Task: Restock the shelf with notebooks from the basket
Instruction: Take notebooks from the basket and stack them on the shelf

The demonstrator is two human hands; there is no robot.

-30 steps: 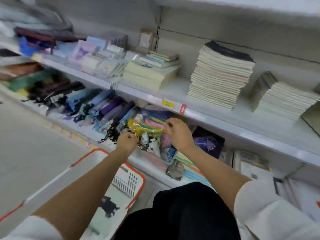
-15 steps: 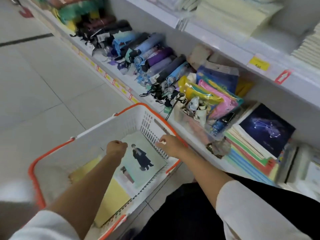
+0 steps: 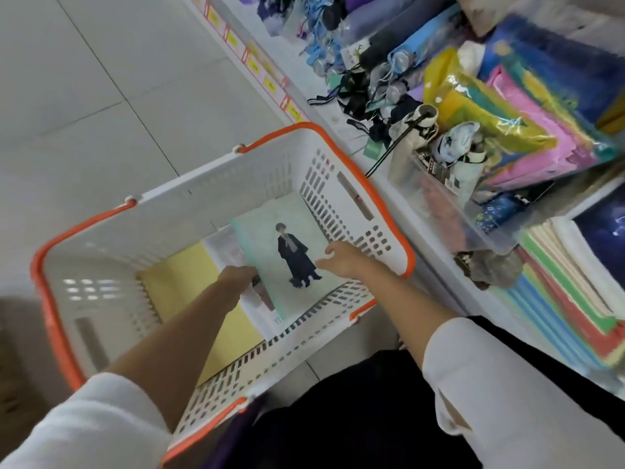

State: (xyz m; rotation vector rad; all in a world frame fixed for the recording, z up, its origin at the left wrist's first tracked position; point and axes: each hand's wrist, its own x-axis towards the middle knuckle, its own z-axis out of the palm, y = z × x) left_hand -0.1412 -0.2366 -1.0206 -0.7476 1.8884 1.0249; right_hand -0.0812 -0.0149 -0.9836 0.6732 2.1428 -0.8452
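A white basket with orange trim (image 3: 216, 184) stands on the floor beside the low shelf (image 3: 399, 198). Inside it lies a pale green notebook (image 3: 270, 252) with a dark-coated figure on its cover, on top of a white notebook (image 3: 223, 243) and a yellow one (image 3: 176, 275). My left hand (image 3: 241, 274) grips the green notebook's left edge, fingers tucked under it. My right hand (image 3: 341, 260) holds its right edge. The notebook's near edge is tilted up off the stack.
Folded umbrellas (image 3: 382, 52) lie in a row on the low shelf. A clear bin (image 3: 449, 211) of bright plastic pouches sits beside them. Stacked coloured notebooks (image 3: 568, 299) and a dark starry notebook (image 3: 605, 231) are at the right. Grey floor tiles (image 3: 84, 96) spread to the left.
The view has dropped from the shelves to the basket. Both hands went from the shelf down into the basket and took hold of the green notebook's two edges.
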